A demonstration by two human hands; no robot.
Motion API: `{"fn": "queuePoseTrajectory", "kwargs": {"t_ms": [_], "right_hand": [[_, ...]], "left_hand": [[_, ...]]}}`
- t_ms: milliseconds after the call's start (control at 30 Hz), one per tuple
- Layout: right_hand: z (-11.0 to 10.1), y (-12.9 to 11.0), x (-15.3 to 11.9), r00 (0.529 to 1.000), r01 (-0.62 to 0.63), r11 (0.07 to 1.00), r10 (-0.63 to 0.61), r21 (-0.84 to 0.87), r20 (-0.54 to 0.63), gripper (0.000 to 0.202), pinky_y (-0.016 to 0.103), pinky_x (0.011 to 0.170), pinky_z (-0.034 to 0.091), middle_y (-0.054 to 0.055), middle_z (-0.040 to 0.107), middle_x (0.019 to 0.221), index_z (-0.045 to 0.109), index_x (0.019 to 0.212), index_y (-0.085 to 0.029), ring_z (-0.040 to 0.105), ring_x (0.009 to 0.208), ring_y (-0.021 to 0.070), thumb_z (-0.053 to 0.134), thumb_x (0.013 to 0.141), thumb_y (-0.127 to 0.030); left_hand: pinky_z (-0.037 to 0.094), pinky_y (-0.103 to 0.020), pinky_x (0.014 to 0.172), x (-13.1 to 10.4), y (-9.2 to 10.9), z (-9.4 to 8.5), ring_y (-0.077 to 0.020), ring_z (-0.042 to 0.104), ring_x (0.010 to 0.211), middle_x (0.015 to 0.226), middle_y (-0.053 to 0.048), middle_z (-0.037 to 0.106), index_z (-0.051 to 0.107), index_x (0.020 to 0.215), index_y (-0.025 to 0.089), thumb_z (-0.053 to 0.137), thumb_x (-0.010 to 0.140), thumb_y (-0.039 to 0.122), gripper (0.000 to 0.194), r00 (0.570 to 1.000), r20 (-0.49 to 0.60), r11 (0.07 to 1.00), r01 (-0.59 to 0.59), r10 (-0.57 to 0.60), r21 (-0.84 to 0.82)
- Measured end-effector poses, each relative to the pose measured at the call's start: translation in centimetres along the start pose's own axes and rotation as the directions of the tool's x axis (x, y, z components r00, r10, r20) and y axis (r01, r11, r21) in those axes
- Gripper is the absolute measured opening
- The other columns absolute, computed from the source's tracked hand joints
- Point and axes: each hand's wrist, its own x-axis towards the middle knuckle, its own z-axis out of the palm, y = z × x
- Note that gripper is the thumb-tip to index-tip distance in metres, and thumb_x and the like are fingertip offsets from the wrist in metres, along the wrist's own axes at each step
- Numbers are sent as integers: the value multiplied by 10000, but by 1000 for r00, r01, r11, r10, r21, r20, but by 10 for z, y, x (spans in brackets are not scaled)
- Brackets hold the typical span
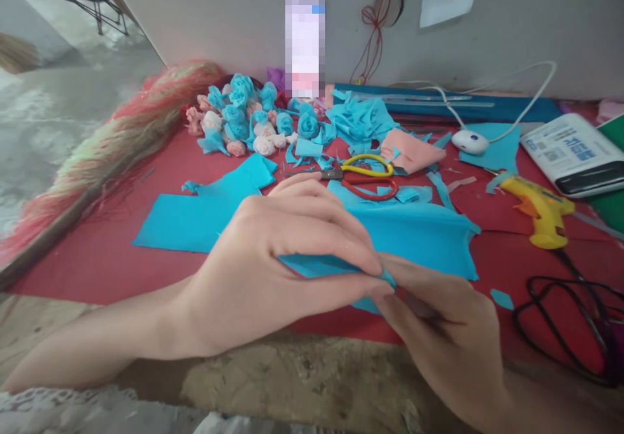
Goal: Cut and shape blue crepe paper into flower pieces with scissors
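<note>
My left hand [287,252] reaches in from the left, its thumb and forefinger pinched on a small piece of blue paper [389,279]. The fingertips of my right hand [448,323] meet it at the same piece, closed around its other side. Most of the piece is hidden by the fingers. Under and beyond the hands lie a blue paper sheet [414,236] and, further left, another blue sheet [180,219]. Scissors with yellow and red handles [368,166] rest just past my left hand's fingers.
Blue, pink and white paper flowers [236,122] are heaped at the back. A yellow glue gun [546,210] with a black cable, a white device [575,151] and a folded pink paper [409,151] lie on the right. Fringed material [121,115] runs along the left edge.
</note>
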Motion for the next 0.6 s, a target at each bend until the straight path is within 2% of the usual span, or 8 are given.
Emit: {"fn": "queuePoseTrajectory", "kwargs": {"t_ms": [133,233,333,400,467,533,600], "right_hand": [[-2,0,-1,999,28,999,-27,16,-29,220,131,618,532,-61,668,693,648,781,-272,633,613,89,535,778,-84],[-4,-2,-2,999,9,999,-7,41,-39,197,119,645,519,-58,686,748,657,793,-263,640,654,82,555,770,-96],[-7,-2,-3,997,-32,999,35,36,-73,182,146,646,517,-62,623,605,666,828,-279,624,615,88,569,771,-135],[-8,-1,-5,995,-53,998,56,37,-88,219,146,543,495,-76,486,463,671,858,-317,533,452,67,569,774,-142],[-8,2,-9,989,-86,994,93,63,-115,245,145,407,420,-83,399,426,674,864,-343,351,324,39,568,773,-142],[-8,5,-13,976,-126,986,143,109,-165,244,158,345,352,-78,435,468,673,881,-356,271,322,34,577,768,-162],[-8,6,-15,949,-178,973,209,145,-236,235,160,328,318,-74,447,476,681,865,-365,285,348,43,617,731,-183]], "left_hand": [[445,-265,815,-1,-1,-2,-91,593,662,719,54,676,608,748,182,713,656,185,139,999,-22,999,46,-46,8],[440,-272,820,1,-1,-5,-101,600,673,739,50,680,613,752,196,712,657,222,140,997,24,997,70,-71,34],[459,-258,756,3,1,-9,-106,605,664,684,44,674,637,700,198,693,681,212,61,994,64,996,83,-84,16],[472,-238,700,3,2,-13,-107,610,663,679,40,678,647,711,195,670,706,203,25,991,87,995,102,-101,-12],[477,-226,679,3,3,-17,-110,616,680,695,39,686,651,731,193,643,733,193,9,990,91,993,111,-109,-25],[479,-223,670,2,4,-22,-116,620,688,704,39,689,656,727,194,607,763,192,60,988,86,992,129,-128,-8],[478,-208,639,1,5,-27,-112,619,680,700,42,687,660,721,195,559,798,196,127,985,54,986,166,-166,12]]}}
